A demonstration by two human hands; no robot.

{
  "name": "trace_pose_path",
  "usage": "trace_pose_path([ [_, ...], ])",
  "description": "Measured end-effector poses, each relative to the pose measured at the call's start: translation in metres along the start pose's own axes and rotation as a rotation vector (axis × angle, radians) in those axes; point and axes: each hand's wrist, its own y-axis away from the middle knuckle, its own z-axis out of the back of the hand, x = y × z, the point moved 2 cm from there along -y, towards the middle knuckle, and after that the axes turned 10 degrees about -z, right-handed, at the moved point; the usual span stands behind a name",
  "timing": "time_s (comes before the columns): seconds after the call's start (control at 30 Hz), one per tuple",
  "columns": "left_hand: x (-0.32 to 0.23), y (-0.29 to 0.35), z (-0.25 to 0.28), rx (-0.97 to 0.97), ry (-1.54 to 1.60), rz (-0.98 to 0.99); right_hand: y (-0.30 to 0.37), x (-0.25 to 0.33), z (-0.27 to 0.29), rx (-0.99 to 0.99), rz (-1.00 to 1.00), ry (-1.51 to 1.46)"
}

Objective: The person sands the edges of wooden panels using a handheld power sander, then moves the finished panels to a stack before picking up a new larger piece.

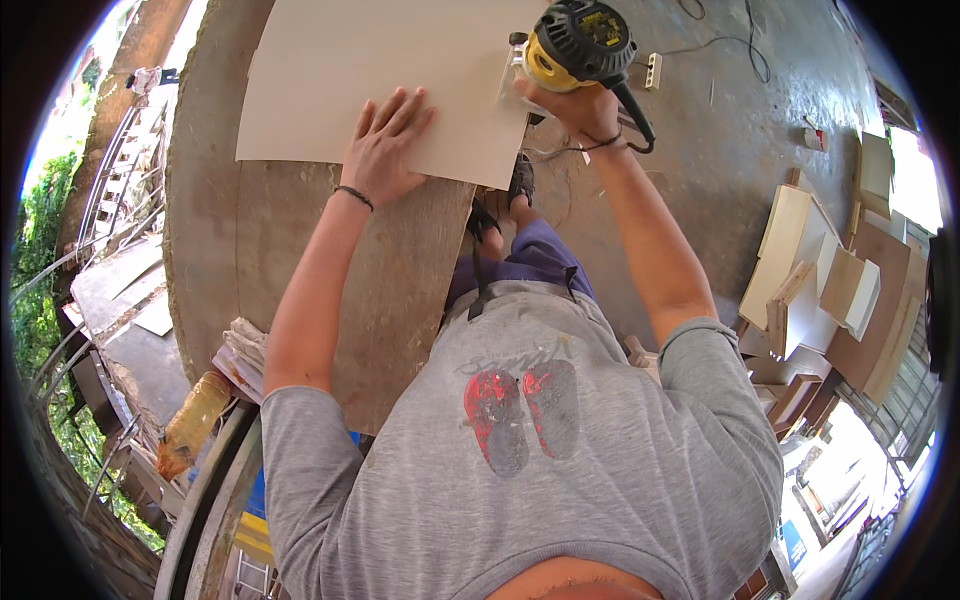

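Head view, left hand: your left hand (383,148) lies flat and open on the panel (370,80), fingers spread, palm down near the panel's near edge. It grips nothing; it only presses on the sheet. A dark band sits on that wrist.
Head view, right hand: your right hand (575,105) is closed around the base of the router (578,45), a black-topped tool with a yellow body. A dark band sits on this wrist too.
Router: it stands upright at the panel's right edge, its clear base touching the sheet. Its black cord (637,118) runs down past your right wrist.
Panel: a pale, smooth sheet lying flat on the bench (300,260), covering the far part of it, its right corner reaching past the bench edge.
Bench: a worn brown board, bare wood showing between the panel and your body.
Floor: grey concrete (720,140) to the right, with a white power strip (654,71) just beyond the router.
Offcuts: a stack of pale and brown boards (830,290) lies on the floor well to your right.
Left edge: a yellowish bottle (192,420) lies below the bench's near corner.
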Motion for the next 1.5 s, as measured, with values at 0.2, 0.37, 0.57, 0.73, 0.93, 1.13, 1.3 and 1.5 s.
trace_pose_path([
  [0.2, 0.002, 0.003, -0.006, -0.077, 0.034, -0.006, 0.006, -0.007, -0.008, 0.003, 0.041, 0.023],
  [0.37, 0.003, 0.002, -0.008, -0.091, 0.018, -0.011, 0.025, -0.008, -0.013, 0.053, 0.039, 0.018],
  [0.57, 0.003, 0.001, -0.008, -0.012, -0.046, 0.014, 0.048, -0.004, -0.02, 0.044, 0.23, 0.111],
  [0.73, 0.004, 0.001, -0.011, -0.113, 0.02, -0.017, 0.078, -0.034, -0.041, 0.089, 0.175, 0.063],
  [0.93, 0.006, 0.003, -0.013, -0.131, 0.03, -0.042, 0.105, -0.049, -0.05, 0.144, 0.236, 0.164],
  [1.13, 0.005, 0.003, -0.011, -0.117, 0.024, -0.038, 0.125, -0.041, -0.052, 0.14, 0.198, 0.106],
  [1.3, 0.007, 0.003, -0.012, -0.084, 0.022, -0.027, 0.133, -0.028, -0.047, 0.099, 0.284, 0.159],
  [1.5, 0.003, 0.0, -0.004, 0.026, 0.003, -0.007, 0.156, -0.02, -0.042, 0.116, 0.229, 0.156],
])
